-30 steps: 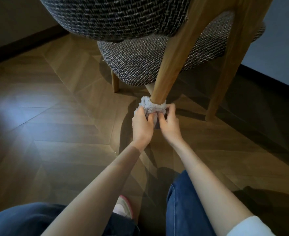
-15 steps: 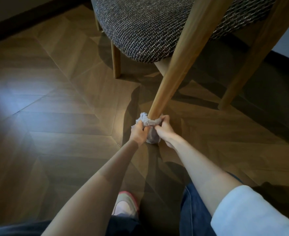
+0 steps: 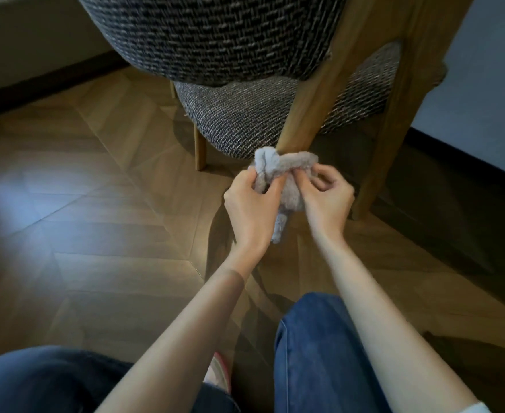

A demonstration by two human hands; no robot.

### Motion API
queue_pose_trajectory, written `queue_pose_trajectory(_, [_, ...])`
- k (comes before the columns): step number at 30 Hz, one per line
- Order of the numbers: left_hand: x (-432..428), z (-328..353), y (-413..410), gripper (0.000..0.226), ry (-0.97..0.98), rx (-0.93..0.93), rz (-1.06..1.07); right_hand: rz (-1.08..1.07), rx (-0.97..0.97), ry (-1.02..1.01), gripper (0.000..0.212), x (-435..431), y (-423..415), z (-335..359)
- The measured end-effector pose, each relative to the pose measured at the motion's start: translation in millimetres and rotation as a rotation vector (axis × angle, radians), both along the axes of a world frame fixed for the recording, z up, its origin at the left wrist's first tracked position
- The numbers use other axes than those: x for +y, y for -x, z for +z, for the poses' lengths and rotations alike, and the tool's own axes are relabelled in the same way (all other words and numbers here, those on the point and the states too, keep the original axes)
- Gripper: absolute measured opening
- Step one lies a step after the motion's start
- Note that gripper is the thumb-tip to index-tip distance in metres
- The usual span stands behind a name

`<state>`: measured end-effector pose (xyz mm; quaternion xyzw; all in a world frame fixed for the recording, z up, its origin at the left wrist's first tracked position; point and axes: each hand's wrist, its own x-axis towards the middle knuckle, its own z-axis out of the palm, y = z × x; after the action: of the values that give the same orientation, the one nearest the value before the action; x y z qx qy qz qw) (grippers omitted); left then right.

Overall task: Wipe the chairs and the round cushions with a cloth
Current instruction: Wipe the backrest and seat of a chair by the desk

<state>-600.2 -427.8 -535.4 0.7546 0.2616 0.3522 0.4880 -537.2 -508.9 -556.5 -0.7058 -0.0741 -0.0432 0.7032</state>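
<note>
Head view, low beside the chair (image 3: pixel 245 120): I judge we're mid-job, working the legs. The left hand (image 3: pixel 252 204) has its fingers curled, pinching one end of the cloth (image 3: pixel 285 171). The cloth loops round the near wooden leg (image 3: pixel 313 93), seemingly part-way up, with a tail hanging between the hands. The right hand (image 3: pixel 325 201) pinches the other end, fingers bent. Further right, a second leg (image 3: pixel 394 120) has no cloth on it. I see no round cushions here, so I'd count those as left.

grey cloth (image 3: pixel 287 169) wrapped round wooden chair leg (image 3: pixel 310 99), tail hanging.
</note>
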Motion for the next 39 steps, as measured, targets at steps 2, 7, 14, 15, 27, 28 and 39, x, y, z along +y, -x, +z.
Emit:
queue_pose_trajectory(2, [-10, 25, -3, 0.039, -0.01, -0.063, 0.003, -0.042, -0.067, -0.028, 0.021, -5, 0, 30])
queue_pose_trajectory(7, [-30, 79, -18, 0.045, -0.057, -0.189, 0.042, -0.084, -0.213, -0.124, 0.028, -20, -8, 98])
queue_pose_trajectory(14, [-72, 94, -15, 0.03, 0.072, -0.229, 0.001, -0.125, -0.317, -0.082, 0.033, -57, -2, 133])
queue_pose_trajectory(15, [-77, 98, -18, 0.031, 0.11, -0.237, -0.025, -0.156, -0.331, -0.088, 0.033, -64, -2, 134])
queue_pose_trajectory(27, [-97, 137, -103, 0.023, 0.442, 0.05, -0.149, -0.057, -0.454, 0.275, 0.052, -86, -83, 164])
queue_pose_trajectory(28, [-97, 135, -106, 0.02, 0.435, 0.049, -0.156, -0.032, -0.426, 0.282, 0.053, -88, -87, 160])
queue_pose_trajectory(39, [-105, 68, -128, 0.025, 0.127, 0.098, -0.1, -0.154, -0.362, 0.338, 0.012, -106, -111, 69])
